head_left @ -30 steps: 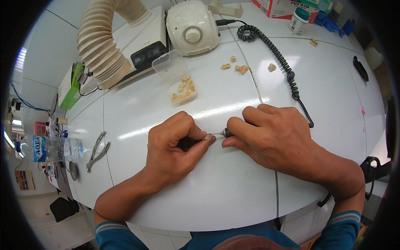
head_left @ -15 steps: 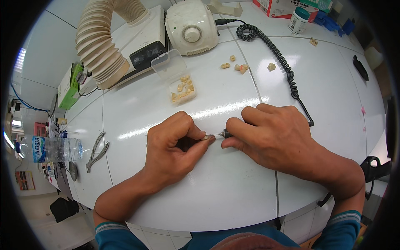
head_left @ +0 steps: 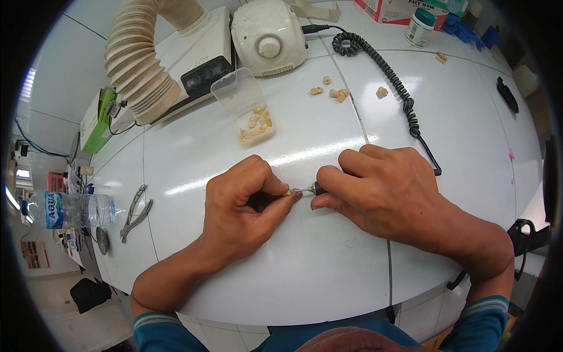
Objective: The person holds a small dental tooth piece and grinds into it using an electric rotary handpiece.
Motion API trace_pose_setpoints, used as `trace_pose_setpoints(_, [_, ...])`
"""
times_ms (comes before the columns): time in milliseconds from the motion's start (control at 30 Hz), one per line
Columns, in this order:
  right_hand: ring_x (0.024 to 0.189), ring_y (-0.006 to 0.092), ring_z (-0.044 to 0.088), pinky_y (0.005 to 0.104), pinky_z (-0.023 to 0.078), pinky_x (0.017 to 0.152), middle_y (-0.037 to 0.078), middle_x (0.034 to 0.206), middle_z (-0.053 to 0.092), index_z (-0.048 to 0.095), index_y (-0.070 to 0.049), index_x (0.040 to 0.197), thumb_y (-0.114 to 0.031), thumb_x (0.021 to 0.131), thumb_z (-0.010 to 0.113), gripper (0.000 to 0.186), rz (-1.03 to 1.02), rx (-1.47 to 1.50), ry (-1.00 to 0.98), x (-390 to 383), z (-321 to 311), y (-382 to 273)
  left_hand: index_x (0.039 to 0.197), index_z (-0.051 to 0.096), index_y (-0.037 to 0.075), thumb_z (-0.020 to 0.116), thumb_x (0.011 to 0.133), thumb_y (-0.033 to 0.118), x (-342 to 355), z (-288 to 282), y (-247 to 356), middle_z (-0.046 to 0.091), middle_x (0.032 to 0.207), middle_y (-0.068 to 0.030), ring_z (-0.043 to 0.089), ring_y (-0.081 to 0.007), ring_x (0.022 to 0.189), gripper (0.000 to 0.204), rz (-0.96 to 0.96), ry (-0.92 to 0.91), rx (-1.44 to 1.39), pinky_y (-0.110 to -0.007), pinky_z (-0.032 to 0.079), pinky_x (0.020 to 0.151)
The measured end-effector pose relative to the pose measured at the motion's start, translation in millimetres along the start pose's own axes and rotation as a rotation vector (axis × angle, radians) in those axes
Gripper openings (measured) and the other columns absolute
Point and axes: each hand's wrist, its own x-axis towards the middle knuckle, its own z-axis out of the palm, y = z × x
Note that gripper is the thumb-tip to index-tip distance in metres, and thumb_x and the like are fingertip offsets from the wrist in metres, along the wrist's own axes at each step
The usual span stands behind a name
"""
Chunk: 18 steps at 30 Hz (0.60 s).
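Between the thumb and fingertips of my left hand [head_left: 237, 205] is a small tooth-coloured piece, like a dental crown [head_left: 290, 192], mostly covered by the fingers. My right hand [head_left: 387, 190] is closed round a dark rotary handpiece [head_left: 318, 188], whose body is largely hidden under the palm. Its thin metal bur [head_left: 303, 189] points left and reaches the small piece; whether it touches cannot be made out. Beyond my hands, a clear plastic box [head_left: 258, 139] with its lid open holds several tooth-coloured pieces [head_left: 258, 120].
A coiled black cable [head_left: 394, 82] runs from a cream control unit [head_left: 270, 44] toward my right hand. A ribbed suction hose [head_left: 138, 76] arches at the far left. Pliers [head_left: 136, 214] and a water bottle [head_left: 82, 210] lie left. Loose tooth-coloured pieces [head_left: 339, 95] lie ahead; a white jar [head_left: 420, 29] stands behind.
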Motion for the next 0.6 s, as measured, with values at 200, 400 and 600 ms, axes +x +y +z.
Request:
trace_pose_setpoints(200, [0.075, 0.0219, 0.076, 0.0367, 0.056, 0.054, 0.003, 0.083, 0.069, 0.072, -0.015, 0.102, -0.046, 0.108, 0.072, 0.031, 0.002, 0.006, -0.017, -0.1, -1.0, 0.1, 0.086, 0.066, 0.000, 0.090, 0.089, -0.004, -0.1, -0.2, 0.6, 0.065, 0.082, -0.0049, 0.065, -0.0105, 0.069, 0.024, 0.003, -0.002, 0.006, -0.028, 0.052, 0.060])
trace_pose_setpoints(400, [0.076, 0.0220, 0.076, 0.0365, 0.057, 0.054, 0.003, 0.083, 0.070, 0.072, -0.015, 0.103, -0.046, 0.108, 0.072, 0.032, -0.005, 0.005, -0.002, -0.1, 0.1, 0.2, 0.086, 0.066, 0.000, 0.090, 0.089, -0.003, -0.2, -0.9, 0.2, 0.065, 0.082, -0.0049, 0.066, -0.0104, 0.069, 0.024, 0.008, -0.007, 0.005, -0.028, 0.052, 0.059])
trace_pose_setpoints(600, [0.076, 0.0222, 0.076, 0.0365, 0.056, 0.054, 0.003, 0.083, 0.070, 0.072, -0.014, 0.104, -0.046, 0.108, 0.072, 0.032, 0.004, 0.011, -0.032, 0.2, -1.7, 0.5, 0.086, 0.067, 0.002, 0.092, 0.088, -0.006, -0.6, -2.4, 3.7, 0.069, 0.088, -0.0053, 0.066, -0.0084, 0.077, 0.026, -0.045, -0.032, 0.007, -0.025, 0.051, 0.066])
